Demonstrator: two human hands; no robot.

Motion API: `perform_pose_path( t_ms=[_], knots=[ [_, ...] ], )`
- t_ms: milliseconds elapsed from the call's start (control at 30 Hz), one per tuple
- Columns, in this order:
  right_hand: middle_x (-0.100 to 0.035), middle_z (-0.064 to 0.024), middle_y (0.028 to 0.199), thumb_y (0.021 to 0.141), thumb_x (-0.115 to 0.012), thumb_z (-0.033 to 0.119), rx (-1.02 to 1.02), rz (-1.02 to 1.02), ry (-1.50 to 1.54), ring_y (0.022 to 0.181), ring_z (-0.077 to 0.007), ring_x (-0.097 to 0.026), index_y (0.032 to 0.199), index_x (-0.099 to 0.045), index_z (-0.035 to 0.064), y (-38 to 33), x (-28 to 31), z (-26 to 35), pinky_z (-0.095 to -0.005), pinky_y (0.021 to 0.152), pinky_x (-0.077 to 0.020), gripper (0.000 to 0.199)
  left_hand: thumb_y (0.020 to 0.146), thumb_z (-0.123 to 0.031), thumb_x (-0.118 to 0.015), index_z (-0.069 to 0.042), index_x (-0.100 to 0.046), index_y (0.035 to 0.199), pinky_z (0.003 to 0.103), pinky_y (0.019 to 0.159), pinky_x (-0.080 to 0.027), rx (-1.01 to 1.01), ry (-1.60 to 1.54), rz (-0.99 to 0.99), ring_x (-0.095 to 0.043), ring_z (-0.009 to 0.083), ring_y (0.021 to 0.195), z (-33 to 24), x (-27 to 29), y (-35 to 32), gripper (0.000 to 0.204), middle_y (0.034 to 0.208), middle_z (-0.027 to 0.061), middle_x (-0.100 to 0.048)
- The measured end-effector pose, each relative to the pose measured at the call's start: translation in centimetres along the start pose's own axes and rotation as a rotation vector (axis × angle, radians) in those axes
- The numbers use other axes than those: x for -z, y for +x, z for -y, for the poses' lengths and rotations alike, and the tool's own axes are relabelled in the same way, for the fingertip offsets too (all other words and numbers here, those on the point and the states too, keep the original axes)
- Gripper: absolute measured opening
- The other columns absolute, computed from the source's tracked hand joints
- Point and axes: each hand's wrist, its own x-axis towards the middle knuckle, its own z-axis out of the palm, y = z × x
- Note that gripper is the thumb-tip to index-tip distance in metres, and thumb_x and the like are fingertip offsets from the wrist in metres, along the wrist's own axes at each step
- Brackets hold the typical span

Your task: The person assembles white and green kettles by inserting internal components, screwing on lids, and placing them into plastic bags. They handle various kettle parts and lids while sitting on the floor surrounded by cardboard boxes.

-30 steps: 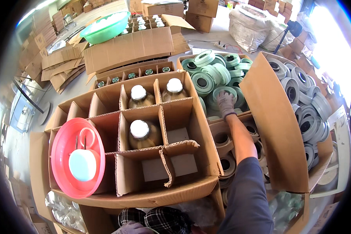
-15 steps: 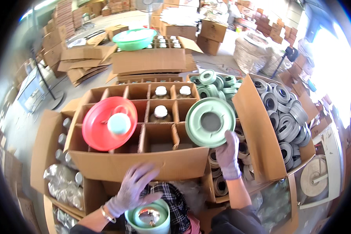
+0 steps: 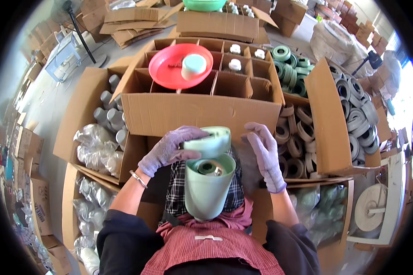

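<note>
A pale green cylindrical container [image 3: 208,195] stands upright between my knees, with a shiny metal-rimmed round part [image 3: 209,168] inside its open top. My left hand [image 3: 172,149] grips a pale green ring-shaped collar [image 3: 214,143] from its left side, tilted just above the container's mouth. On the other side, my right hand [image 3: 265,158] is open, fingers raised and apart, touching neither the collar nor the container. Both hands wear thin grey-purple gloves. Part of the collar's left edge is hidden by my left fingers.
Ahead stands a divided cardboard box [image 3: 197,112] with several white-capped bottles [image 3: 234,65] and a red bowl [image 3: 163,68] holding a pale cup [image 3: 193,66]. Boxes of green rings [image 3: 284,73] and grey rings [image 3: 367,117] are on the right. Grey-capped bottles [image 3: 106,98] fill a left-hand box.
The green collar was in my right hand over the divided box; now my left hand holds it above the container. My right hand has let go. The view has tilted downward.
</note>
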Motion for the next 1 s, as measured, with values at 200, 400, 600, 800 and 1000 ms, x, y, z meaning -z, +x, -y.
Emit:
perform_pose_path(
  t_ms=[200,400,600,800,1000],
  knots=[
    [-0.062,-0.0113,0.117,0.104,-0.046,0.024,-0.015,0.138,0.107,0.109,-0.0166,-0.056,0.127,-0.055,-0.0028,-1.8,-2.7,-4.7,-0.0293,0.097,-0.0439,0.036,0.071,-0.039,-0.082,-0.007,-0.064,0.125,0.042,0.104,-0.044,-0.12,0.061,0.161,-0.056,0.033,0.121,-0.2,-1.7,-1.0,0.067,0.122,0.0154,-0.063],
    [-0.063,-0.0159,0.117,0.098,-0.048,0.016,0.228,0.224,-0.179,0.112,-0.0256,-0.059,0.119,-0.058,-0.0024,-1.6,-4.3,-7.2,-0.033,0.099,-0.045,0.029,0.084,-0.04,-0.071,-0.006,-0.06,0.129,0.042,0.106,-0.043,-0.169,0.153,0.186,-0.054,0.0352,0.123,0.2,-2.2,-2.2,0.057,0.126,0.0175,-0.06],
    [-0.061,-0.0217,0.121,0.09,-0.055,0.013,0.239,0.28,-0.227,0.116,-0.0321,-0.06,0.12,-0.056,-0.0027,-1.7,-3.9,-6.0,-0.0383,0.101,-0.045,0.034,0.103,-0.031,-0.042,-0.001,-0.049,0.139,0.04,0.113,-0.034,0.12,-0.12,0.077,-0.045,0.0306,0.133,-0.7,-3.5,-2.7,0.047,0.142,0.0163,-0.049],
    [-0.054,-0.0215,0.128,0.082,-0.062,0.012,0.577,0.45,-0.838,0.112,-0.0421,-0.056,0.129,-0.055,0.0028,-8.0,-3.9,2.1,-0.0488,0.099,-0.0444,0.048,0.102,-0.014,-0.04,0.003,-0.028,0.149,0.045,0.119,-0.021,-0.229,0.344,-0.155,-0.029,0.0392,0.142,10.0,-9.4,-1.1,0.051,0.154,0.0268,-0.025],
    [-0.056,-0.0191,0.094,0.091,-0.065,0.029,0.272,0.398,-0.963,0.087,-0.0373,-0.061,0.132,-0.058,0.0142,-7.7,-1.0,3.7,-0.045,0.078,-0.0504,0.045,0.097,-0.01,-0.059,0.01,-0.026,0.144,0.038,0.103,-0.045,0.499,-1.037,-0.313,-0.054,0.0236,0.12,4.5,-14.2,-4.6,0.061,0.135,0.0196,-0.052]
  ],
)
